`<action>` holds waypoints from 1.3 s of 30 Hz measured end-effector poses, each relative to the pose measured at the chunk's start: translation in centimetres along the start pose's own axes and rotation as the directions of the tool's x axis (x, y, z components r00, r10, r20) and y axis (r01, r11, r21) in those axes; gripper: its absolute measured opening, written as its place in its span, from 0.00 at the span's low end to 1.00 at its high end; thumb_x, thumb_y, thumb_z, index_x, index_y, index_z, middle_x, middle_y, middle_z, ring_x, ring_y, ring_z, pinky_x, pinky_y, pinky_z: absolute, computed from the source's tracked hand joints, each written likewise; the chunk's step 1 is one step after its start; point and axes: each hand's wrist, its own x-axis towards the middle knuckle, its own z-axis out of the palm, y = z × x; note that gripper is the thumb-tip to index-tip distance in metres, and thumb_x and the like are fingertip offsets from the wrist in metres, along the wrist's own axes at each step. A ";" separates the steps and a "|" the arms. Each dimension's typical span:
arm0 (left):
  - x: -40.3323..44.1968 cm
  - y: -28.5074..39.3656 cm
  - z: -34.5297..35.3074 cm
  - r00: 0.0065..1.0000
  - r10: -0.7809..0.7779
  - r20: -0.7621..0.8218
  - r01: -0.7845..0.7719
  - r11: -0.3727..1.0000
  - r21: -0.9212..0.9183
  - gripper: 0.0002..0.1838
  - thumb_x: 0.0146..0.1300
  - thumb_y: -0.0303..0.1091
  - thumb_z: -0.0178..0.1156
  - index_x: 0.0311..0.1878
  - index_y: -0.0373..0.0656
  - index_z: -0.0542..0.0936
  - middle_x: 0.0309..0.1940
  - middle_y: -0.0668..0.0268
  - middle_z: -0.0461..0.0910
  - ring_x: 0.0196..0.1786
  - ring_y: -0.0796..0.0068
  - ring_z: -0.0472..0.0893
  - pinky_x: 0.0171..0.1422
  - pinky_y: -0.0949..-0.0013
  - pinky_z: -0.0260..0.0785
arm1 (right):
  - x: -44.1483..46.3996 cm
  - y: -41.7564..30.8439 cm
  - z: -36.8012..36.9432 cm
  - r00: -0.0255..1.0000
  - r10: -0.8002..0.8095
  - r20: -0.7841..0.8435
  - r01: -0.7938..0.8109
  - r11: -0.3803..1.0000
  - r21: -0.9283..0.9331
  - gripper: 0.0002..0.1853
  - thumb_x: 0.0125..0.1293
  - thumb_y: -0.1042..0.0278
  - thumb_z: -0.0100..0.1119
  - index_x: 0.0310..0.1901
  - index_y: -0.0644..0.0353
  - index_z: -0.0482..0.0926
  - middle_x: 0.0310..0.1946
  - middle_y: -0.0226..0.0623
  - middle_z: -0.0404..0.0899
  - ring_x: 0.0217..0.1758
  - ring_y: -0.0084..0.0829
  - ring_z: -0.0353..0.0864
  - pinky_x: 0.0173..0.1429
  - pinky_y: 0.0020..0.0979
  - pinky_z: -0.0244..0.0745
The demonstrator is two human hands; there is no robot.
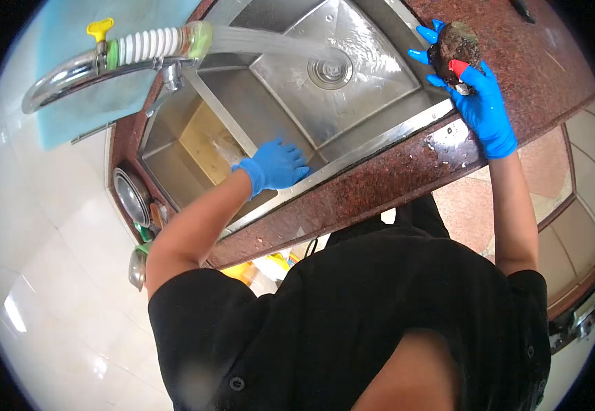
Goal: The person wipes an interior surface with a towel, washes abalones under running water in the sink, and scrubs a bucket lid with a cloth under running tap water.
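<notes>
Two gloved hands are at work around the sink [393,135]. Right of it, over the counter [537,65], the right hand [467,72] grips a dark lump [460,44], fingers spread, thumb pressing. At its near edge, the left hand [278,164] lies, fingers loosely together. Water [263,41] runs into it; the rough lump seems unfinished, though progress is unclear.
</notes>
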 end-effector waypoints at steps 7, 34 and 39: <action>-1.1 -3.0 -3.8 0.993 0.035 -0.110 -0.080 -0.486 -0.871 0.39 0.74 0.59 0.30 0.67 0.30 0.65 0.66 0.48 0.68 0.69 0.55 0.69 0.73 0.57 0.60 | -0.3 -0.5 0.6 0.999 0.002 -0.039 0.002 0.993 0.122 0.19 0.61 0.75 0.59 0.55 0.66 0.75 0.52 0.40 0.80 0.55 0.34 0.80 0.61 0.37 0.76; 9.9 -7.3 -7.2 0.719 -0.610 -0.334 -0.683 -0.530 -0.503 0.24 0.71 0.43 0.52 0.60 0.34 0.73 0.53 0.55 0.79 0.57 0.65 0.78 0.65 0.65 0.69 | -0.9 -2.6 4.3 0.993 -0.018 0.115 0.021 0.999 -0.025 0.33 0.66 0.68 0.49 0.72 0.65 0.55 0.70 0.47 0.62 0.70 0.49 0.67 0.64 0.39 0.71; 6.7 -3.4 -7.6 0.695 -0.617 -0.368 -0.695 -0.446 -0.564 0.24 0.73 0.44 0.51 0.64 0.38 0.70 0.57 0.60 0.76 0.59 0.67 0.76 0.67 0.62 0.66 | -1.4 -2.5 4.5 0.947 -0.213 0.242 0.275 0.925 -0.262 0.29 0.64 0.75 0.55 0.67 0.68 0.63 0.63 0.47 0.71 0.62 0.48 0.75 0.62 0.47 0.75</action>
